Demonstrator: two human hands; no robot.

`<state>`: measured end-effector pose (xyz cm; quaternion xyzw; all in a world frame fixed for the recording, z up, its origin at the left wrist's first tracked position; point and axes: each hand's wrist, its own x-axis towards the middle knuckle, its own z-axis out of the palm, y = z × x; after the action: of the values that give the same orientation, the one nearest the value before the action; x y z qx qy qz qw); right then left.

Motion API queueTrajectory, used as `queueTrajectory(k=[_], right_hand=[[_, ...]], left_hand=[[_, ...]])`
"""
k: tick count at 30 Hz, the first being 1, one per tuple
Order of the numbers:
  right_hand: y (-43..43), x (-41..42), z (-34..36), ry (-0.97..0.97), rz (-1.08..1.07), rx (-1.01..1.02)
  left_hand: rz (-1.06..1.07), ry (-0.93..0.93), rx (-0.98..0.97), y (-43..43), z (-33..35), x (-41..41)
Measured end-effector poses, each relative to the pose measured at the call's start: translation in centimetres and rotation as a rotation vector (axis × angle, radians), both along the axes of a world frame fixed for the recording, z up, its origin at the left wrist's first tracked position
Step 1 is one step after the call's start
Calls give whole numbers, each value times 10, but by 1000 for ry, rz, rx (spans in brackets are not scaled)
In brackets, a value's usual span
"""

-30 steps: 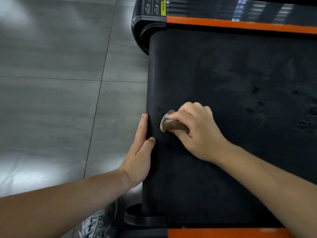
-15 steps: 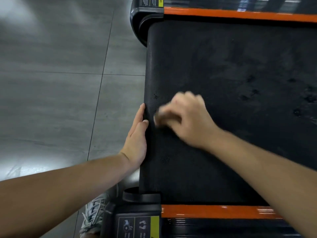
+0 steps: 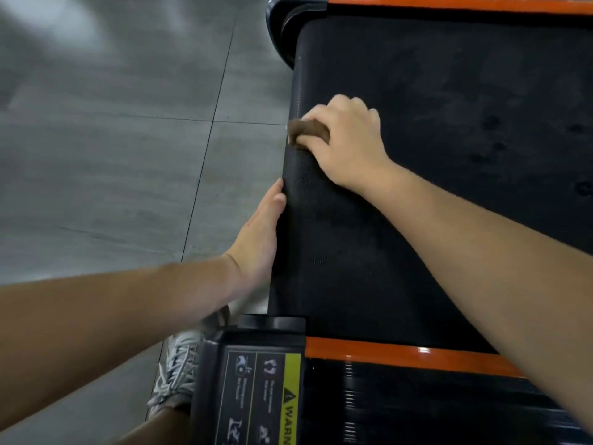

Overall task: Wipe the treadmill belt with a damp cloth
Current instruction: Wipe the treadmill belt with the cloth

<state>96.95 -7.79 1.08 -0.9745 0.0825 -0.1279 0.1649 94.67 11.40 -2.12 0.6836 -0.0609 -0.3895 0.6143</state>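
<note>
- The right hand (image 3: 348, 146) has its fingers curled over a small bunched brown cloth (image 3: 308, 131). It presses the cloth onto the treadmill belt (image 3: 449, 220) at the belt's left edge, a little farther away than the middle of that edge.
- The left hand (image 3: 260, 232) lies flat, fingers straight and held together, with the palm against the rounded left end of the belt. It is nearer than the cloth and apart from it, and holds nothing.
- The step in hand looks like scrubbing the left margin, where the belt curves down over its end (an easy strip to miss).
- To do it well, spread the cloth flatter under the palm. Bunched this tightly, only a little of it meets the belt.
- Strokes should overlap and run along the edge from far to near, with the cloth wrapped slightly over the curve rather than stopping short of it.
- The flat left hand probably braces the belt against sliding. Firm pressure there would let the right hand bear down harder.
- Dark spots (image 3: 491, 122) show on the belt well to the right, and dull smears cross the far half, so much of the surface likely needs wiping yet.
- Take care near the black end cap (image 3: 280, 24) at the far left corner, where the cloth could snag.
- Whether the cloth is damp enough cannot be told.
</note>
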Motion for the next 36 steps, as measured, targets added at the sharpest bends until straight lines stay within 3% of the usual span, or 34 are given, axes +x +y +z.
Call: queueTrajectory(k=[3, 7, 12, 17, 23, 28, 33, 36], right_hand=[[30, -73, -1, -9, 148, 92], [31, -149, 11, 150, 369, 240], [21, -122, 8, 58, 34, 247], [48, -179, 12, 174, 207, 305], [25, -158, 14, 149, -32, 179], [41, -193, 15, 195, 128, 227], [19, -163, 13, 136, -121, 156], [28, -178, 15, 143, -98, 138]], left_hand=[[10, 38, -19, -3, 5, 1], [70, 64, 14, -12, 23, -12], [119, -15, 47, -15, 18, -16], [136, -38, 31, -19, 9, -18], [110, -121, 56, -20, 2, -16], [111, -148, 62, -21, 5, -17], [73, -318, 161, -23, 7, -19], [-60, -496, 283, -23, 11, -23]])
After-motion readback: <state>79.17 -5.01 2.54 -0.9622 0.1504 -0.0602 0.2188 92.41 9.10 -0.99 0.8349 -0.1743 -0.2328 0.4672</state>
